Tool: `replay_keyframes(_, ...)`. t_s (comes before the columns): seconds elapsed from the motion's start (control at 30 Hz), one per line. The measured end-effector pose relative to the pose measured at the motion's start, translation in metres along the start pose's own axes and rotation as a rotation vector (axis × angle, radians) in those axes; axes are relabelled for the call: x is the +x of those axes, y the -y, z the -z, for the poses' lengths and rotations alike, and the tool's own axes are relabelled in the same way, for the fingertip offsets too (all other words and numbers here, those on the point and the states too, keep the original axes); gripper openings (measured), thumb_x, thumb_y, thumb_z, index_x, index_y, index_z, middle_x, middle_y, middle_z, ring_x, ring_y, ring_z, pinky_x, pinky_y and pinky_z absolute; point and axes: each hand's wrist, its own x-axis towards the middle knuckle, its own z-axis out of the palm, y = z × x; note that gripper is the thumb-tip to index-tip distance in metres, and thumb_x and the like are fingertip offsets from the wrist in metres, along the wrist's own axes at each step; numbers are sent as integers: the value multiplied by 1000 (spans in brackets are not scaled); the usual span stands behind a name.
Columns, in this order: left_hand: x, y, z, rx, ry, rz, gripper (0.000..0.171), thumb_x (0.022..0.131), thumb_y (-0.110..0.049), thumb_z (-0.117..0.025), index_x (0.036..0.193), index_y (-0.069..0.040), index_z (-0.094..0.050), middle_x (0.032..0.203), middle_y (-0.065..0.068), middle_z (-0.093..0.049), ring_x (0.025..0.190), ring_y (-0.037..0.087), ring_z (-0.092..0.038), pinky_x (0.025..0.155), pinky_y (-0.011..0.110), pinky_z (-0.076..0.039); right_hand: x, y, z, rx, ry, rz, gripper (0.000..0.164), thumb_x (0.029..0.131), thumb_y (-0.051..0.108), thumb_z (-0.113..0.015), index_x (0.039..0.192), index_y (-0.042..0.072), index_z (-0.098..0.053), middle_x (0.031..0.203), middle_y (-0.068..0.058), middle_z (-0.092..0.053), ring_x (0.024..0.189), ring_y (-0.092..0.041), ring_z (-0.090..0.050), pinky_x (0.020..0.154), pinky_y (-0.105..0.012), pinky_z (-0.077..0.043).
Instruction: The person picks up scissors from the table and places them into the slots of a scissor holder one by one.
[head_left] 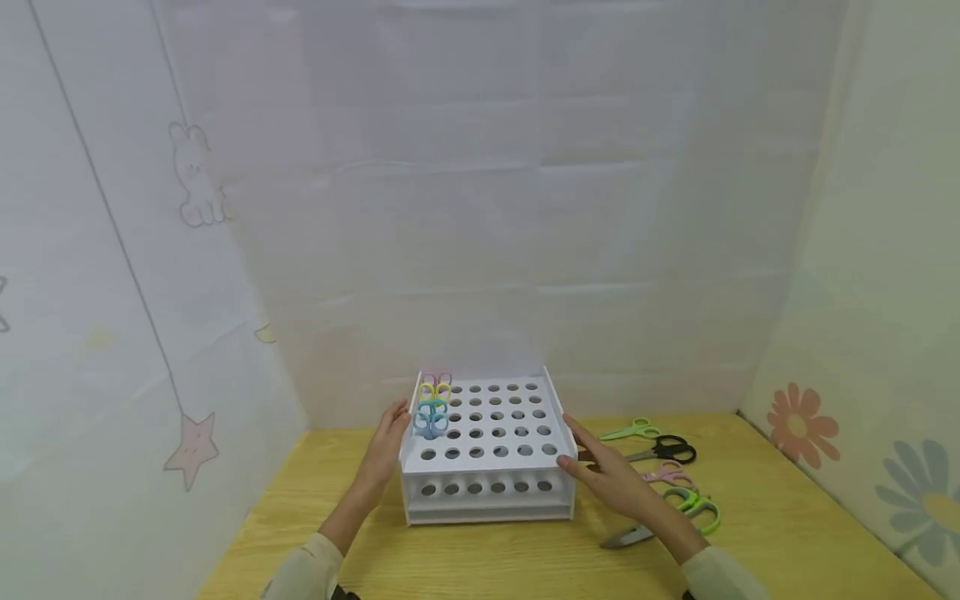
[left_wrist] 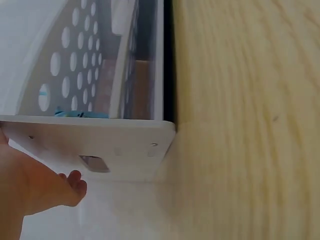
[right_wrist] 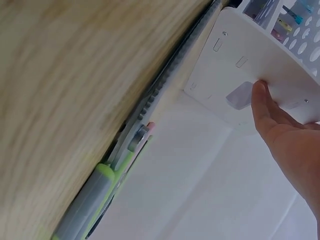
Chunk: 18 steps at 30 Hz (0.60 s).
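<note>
A white rack with rows of round holes stands on the table. Blue scissors, yellow scissors and pink scissors sit handles up in its left column. My left hand is at the rack's left side panel, fingers extended along it. On the right side panel lies my right hand, its fingers fairly straight. In the right wrist view a fingertip touches that panel beside a cut-out slot. Neither hand holds any scissors.
Right of the rack lie small green scissors, black-handled scissors, another pink pair and large green-grey scissors, partly behind my right forearm. White curtain-like walls enclose the wooden table at the back and sides.
</note>
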Motion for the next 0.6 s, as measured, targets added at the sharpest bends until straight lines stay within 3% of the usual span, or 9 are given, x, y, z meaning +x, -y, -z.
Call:
replay_keyframes(0.17,-4,11,-5,-173,108,-11,55,108,-19,-34,161,-5,-24,165,15,-24,150,29,-17,120,48,-11,-3,-1,0,-7,-7,-3,64,109,31,-51,164,15,-23,150,-26,-44,126,-38,-56,96,-52,-50)
replay_keyframes(0.3,-6,15,-6,-247,87,-34,57,106,-17,-34,162,-9,-26,165,9,-25,150,24,-19,121,44,-13,1,-2,3,-23,5,10,63,109,33,-49,164,15,-23,152,-24,-43,129,-39,-53,98,-54,-49)
replay_keyframes(0.4,-7,6,-7,-251,36,-42,56,105,-16,-35,160,-9,-32,163,8,-31,148,24,-26,120,44,-19,3,4,14,-21,43,11,62,109,33,-49,164,19,-23,151,-19,-46,129,-35,-54,99,-53,-49)
replay_keyframes(0.6,-13,-12,-4,-167,20,-35,55,105,-13,-34,159,-9,-34,162,10,-34,146,25,-29,119,44,-22,-5,13,38,2,95,-13,57,111,31,-44,163,19,-24,144,-17,-54,115,-30,-62,89,-46,-54)
